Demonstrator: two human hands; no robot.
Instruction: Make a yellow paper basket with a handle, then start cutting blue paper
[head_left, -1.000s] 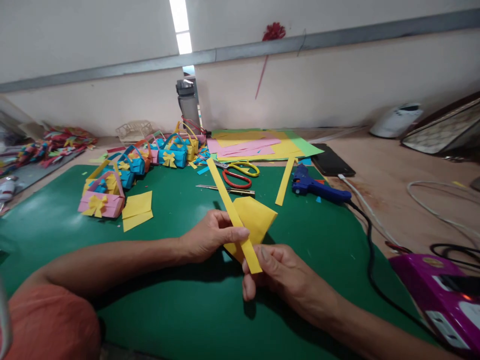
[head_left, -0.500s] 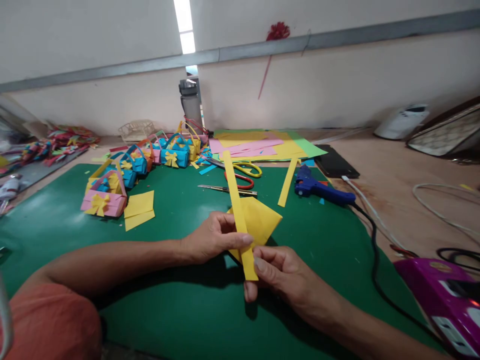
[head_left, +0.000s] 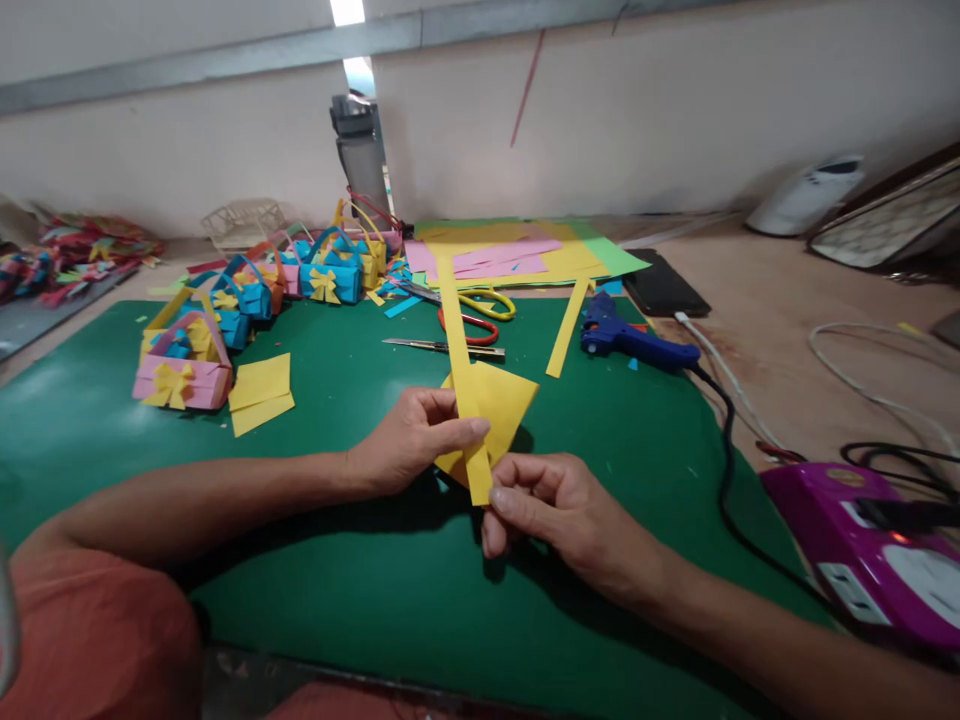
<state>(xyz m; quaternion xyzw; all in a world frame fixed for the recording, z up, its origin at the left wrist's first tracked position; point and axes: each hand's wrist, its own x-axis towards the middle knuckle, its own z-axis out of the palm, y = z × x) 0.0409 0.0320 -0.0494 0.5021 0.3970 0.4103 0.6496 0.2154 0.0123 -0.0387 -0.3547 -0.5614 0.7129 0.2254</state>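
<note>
A long yellow paper strip [head_left: 454,330] lies across a folded yellow paper piece [head_left: 506,400], both held above the green mat [head_left: 337,590]. My left hand [head_left: 420,435] is closed on them, its thumb pressing the strip against the folded paper. My right hand [head_left: 547,505] pinches the lower end of the strip between thumb and fingers. Behind the held paper lie a craft knife [head_left: 442,348] and scissors with red and yellow handles [head_left: 480,315]. Another yellow strip [head_left: 568,328] rests to the right of them.
Small paper baskets [head_left: 184,375] and yellow paper squares [head_left: 261,392] stand at left. A blue glue gun [head_left: 637,343] lies at right, its cord running to a purple power strip [head_left: 862,560]. Coloured sheets [head_left: 525,250], a phone [head_left: 667,283] and a bottle [head_left: 361,150] are at the back.
The view has tilted down, so the whole scene sits higher in the picture. My right fingers have shifted to the strip's lower tip; my left hand keeps its hold.
</note>
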